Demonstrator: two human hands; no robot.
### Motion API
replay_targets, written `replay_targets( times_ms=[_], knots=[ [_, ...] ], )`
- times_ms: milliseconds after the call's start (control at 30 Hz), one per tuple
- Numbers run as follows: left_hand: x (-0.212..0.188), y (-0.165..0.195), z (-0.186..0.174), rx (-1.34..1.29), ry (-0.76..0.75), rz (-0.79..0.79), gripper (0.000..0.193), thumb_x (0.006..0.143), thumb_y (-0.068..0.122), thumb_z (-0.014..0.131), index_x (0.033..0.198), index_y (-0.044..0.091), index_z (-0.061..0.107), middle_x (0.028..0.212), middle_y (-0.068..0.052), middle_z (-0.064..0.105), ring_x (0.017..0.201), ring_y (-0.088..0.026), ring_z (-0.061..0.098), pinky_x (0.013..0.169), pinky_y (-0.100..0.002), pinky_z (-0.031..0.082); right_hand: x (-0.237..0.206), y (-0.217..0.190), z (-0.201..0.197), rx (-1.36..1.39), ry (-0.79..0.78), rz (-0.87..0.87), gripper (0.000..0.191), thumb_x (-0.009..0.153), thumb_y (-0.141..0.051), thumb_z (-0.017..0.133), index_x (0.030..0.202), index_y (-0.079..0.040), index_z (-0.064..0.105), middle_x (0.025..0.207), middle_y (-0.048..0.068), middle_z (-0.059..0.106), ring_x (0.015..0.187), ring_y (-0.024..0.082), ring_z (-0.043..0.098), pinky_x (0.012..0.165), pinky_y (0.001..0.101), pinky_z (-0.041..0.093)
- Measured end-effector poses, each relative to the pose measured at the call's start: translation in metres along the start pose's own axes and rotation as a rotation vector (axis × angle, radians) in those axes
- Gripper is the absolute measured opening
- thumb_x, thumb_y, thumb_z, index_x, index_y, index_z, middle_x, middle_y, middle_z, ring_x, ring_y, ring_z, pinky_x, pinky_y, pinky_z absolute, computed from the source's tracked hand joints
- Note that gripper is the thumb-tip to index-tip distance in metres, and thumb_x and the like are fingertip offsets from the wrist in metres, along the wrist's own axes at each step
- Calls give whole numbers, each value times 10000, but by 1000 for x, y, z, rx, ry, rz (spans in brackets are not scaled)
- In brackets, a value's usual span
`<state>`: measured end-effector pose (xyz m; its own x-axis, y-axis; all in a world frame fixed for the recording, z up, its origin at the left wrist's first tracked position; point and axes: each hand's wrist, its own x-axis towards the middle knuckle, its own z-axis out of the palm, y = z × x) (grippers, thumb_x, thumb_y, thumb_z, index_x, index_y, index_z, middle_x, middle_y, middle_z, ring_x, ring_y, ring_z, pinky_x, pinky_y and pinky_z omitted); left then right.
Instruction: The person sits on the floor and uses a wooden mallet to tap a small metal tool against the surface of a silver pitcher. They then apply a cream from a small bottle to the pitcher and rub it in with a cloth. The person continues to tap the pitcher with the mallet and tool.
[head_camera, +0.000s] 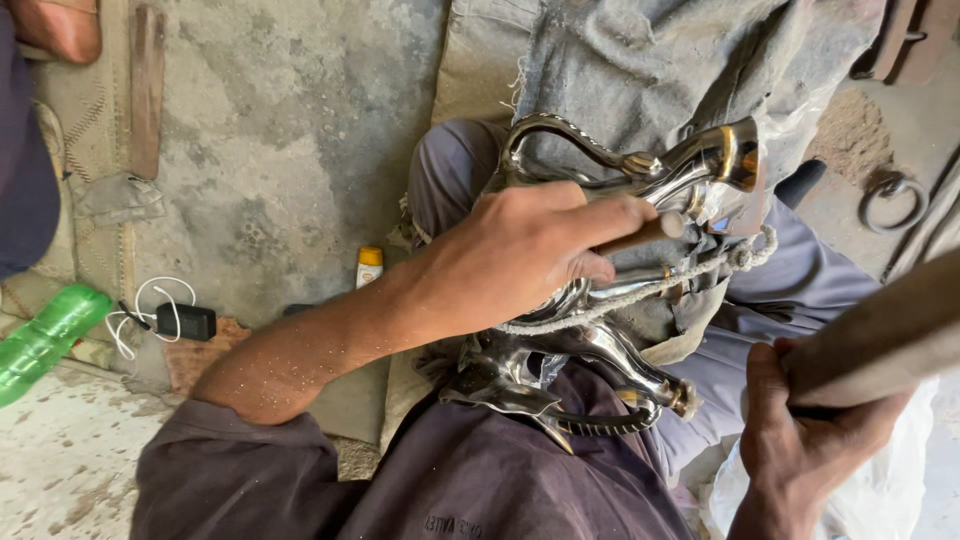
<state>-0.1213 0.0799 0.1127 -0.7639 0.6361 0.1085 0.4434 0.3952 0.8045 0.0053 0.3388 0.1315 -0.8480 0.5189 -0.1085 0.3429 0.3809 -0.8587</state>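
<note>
Polished metal against rough cloth

The curved metal piece (600, 340) shines mirror-glossy with brass-toned bands; the cloth (640, 70) under it looks coarse and matt, the concrete floor (290, 130) rough.

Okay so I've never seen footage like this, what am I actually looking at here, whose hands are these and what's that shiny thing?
There is no machine here. One camera sits on a person's head and looks down at their own lap and arms. The person sits on a rough concrete floor. Across the lap lies a shiny, curved metal piece with a brass-coloured band near one end and a cord tied around it. The left hand presses on it and grips a small wooden-handled tool. The right hand holds a thick wooden handle; what it belongs to is out of view. On the floor lie a green plastic bottle, a black charger with a white cable and a small tube with a yellow cap.
</note>
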Motion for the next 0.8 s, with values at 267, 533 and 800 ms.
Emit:
replay_targets(
  times_ms=[267, 533, 800],
  knots=[
    [20, 17, -5, 69, -128, -1, 308, 1001, -19, 610, 1294, 75, 608, 771, -86, 607, 857, -233, 781, 587, -294, 634, 23, 22, -18, -83, -128, -27, 446, 901, -31, 786, 1268, 69, 554, 1148, 112, 701, 1042, 172, 681, 945, 296, 554],
    [25, 33, 8, 203, -194, -189, 264, 1036, 40, 585, 1298, 35, 610, 825, -161, 605, 627, -211, 678, 429, -284, 587, 76, -1, -16, -642, -300, -574, 355, 953, 17, 719, 1270, 105, 587, 1084, 258, 718, 959, 307, 728, 825, 381, 587],
    [-1, 44, 8, 138, 298, -326, 309, 987, 201, 724, 1180, 5, 581, 913, -159, 638, 763, -278, 681, 609, -416, 568, 128, -98, 4, -973, -607, -734, 441, 753, 60, 740, 1189, 62, 669, 934, 229, 716, 748, 321, 714, 749, 432, 595]
  ],
)
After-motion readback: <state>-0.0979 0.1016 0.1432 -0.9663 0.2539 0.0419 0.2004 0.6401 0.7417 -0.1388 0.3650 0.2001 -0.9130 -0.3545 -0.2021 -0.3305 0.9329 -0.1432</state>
